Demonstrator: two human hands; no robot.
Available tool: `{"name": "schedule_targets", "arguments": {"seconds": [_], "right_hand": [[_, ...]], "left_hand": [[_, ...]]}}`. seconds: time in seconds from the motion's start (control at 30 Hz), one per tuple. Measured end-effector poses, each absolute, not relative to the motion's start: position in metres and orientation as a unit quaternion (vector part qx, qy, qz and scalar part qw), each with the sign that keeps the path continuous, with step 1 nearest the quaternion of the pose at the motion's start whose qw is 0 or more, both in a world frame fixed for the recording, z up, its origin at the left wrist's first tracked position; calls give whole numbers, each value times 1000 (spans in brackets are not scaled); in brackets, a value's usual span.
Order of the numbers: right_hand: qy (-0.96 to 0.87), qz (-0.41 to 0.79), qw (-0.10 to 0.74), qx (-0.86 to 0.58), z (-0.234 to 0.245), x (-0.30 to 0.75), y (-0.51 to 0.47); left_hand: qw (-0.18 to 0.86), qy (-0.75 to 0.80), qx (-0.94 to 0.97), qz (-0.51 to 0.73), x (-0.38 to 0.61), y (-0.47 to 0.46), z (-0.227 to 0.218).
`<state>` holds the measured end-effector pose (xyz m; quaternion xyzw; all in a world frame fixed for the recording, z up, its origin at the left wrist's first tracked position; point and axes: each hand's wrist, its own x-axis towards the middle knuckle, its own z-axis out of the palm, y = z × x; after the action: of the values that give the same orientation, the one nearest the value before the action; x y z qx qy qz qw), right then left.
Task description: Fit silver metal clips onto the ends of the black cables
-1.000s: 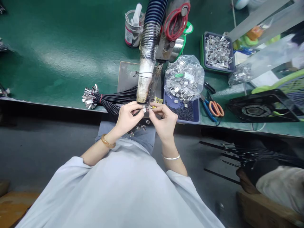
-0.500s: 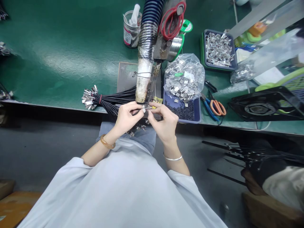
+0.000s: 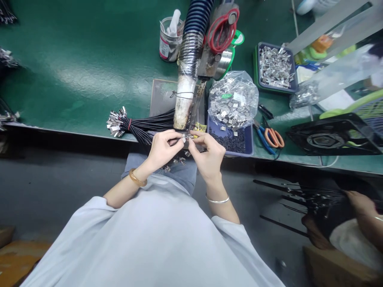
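Observation:
At the bench edge, my left hand (image 3: 163, 149) is closed in a pinch, thumb against fingers. Opposite it, my right hand (image 3: 209, 155) pinches as well, the fingertips of both almost meeting. Between them is a small silver metal connector (image 3: 188, 136), partly covered by the fingers; its fine detail is too small to make out. Just above hangs the taped nozzle (image 3: 182, 107) of a hose, beside a soldering stand (image 3: 208, 65). Left of the hands lies a bundle of black cables (image 3: 146, 124) with metal plug ends, tied with a red band.
A blue tray (image 3: 250, 147) of small black parts stands to the right, under a clear bag of metal shells (image 3: 233, 99). Beyond are pliers (image 3: 263, 139), a black fan (image 3: 332, 137) and a bin of metal pieces (image 3: 277, 65). Another person's hand (image 3: 362, 203) shows at right.
The view has shifted slightly, so the bench things sit a little lower and to the right. Both my hands keep their pinch. A co-worker's hand has come into view at right.

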<state>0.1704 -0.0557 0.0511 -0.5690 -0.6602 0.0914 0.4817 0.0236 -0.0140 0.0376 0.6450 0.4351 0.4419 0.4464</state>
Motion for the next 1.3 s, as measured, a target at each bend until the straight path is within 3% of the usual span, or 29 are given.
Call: {"name": "schedule_targets", "arguments": {"seconds": [0.6, 0.9, 1.3], "right_hand": [[-695, 50, 456, -554, 52, 171, -60], [-648, 120, 476, -582, 51, 170, -57], [-659, 103, 478, -572, 57, 169, -57]], "left_hand": [[459, 435, 640, 437, 24, -15, 35], [463, 429, 631, 451, 25, -14, 34], [497, 401, 605, 475, 25, -12, 31]]}}
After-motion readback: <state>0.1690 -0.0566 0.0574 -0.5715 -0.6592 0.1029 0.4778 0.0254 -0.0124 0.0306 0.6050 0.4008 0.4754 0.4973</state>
